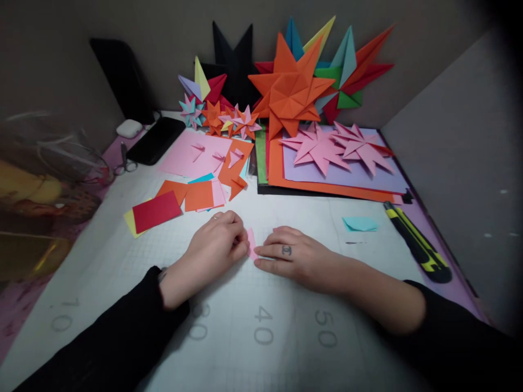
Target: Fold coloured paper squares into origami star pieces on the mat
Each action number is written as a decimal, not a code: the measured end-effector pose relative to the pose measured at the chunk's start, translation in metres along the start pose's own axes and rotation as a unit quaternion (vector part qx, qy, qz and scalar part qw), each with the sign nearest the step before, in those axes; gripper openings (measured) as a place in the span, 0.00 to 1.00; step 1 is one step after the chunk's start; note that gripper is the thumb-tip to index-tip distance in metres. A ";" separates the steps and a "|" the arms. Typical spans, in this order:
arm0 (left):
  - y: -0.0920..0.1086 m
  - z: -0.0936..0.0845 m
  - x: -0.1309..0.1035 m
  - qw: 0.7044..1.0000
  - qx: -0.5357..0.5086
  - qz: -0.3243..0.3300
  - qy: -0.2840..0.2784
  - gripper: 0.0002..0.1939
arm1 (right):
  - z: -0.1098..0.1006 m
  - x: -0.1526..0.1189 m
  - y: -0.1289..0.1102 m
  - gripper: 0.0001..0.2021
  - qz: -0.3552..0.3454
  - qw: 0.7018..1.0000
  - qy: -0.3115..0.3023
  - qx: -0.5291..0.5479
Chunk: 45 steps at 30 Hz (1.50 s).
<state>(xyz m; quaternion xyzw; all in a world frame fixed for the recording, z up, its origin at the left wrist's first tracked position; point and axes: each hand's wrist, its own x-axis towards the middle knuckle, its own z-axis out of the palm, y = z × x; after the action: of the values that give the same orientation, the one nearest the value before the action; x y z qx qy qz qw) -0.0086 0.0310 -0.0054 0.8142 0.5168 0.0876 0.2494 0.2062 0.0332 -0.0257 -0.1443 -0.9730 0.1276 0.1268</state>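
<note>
A small pink paper piece [251,243] lies on the white gridded mat [286,348] between my hands. My left hand [223,239] is closed at its left side, with curled fingers pinching its edge. From the right, my right hand [298,253] touches it with two fingertips, its fingers fairly straight and slightly apart. A bit of pink shows behind the right index finger. Part of the paper is hidden by my fingers.
Red [157,211] and orange [199,196] paper pieces lie back left. Pink folded stars [321,149] rest on stacked sheets [327,188]. A cutter [419,242] and folded light-blue paper [360,224] lie right. Behind stand an orange star [289,90] and a phone [156,140].
</note>
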 end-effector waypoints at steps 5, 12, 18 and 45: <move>0.000 0.001 0.000 1.000 -0.006 -0.005 0.006 0.06 | -0.001 -0.001 0.000 0.14 0.000 1.000 -0.015 -0.001; 0.001 0.002 -0.001 1.000 -0.007 -0.010 0.017 0.06 | -0.002 0.000 0.000 0.14 -0.008 1.000 -0.006 -0.006; 0.001 0.004 -0.002 0.999 0.011 -0.012 0.028 0.06 | -0.004 0.003 -0.006 0.13 -0.011 0.999 -0.009 -0.041; 0.009 0.022 -0.023 0.986 0.010 -0.048 0.160 0.29 | 0.002 0.009 -0.029 0.06 0.001 0.994 -0.036 -0.104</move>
<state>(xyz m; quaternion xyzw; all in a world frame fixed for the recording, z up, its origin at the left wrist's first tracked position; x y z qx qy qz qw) -0.0029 0.0006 -0.0169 0.7661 0.5897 0.1999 0.1593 0.1902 0.0089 -0.0175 -0.1533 -0.9848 0.0309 0.0758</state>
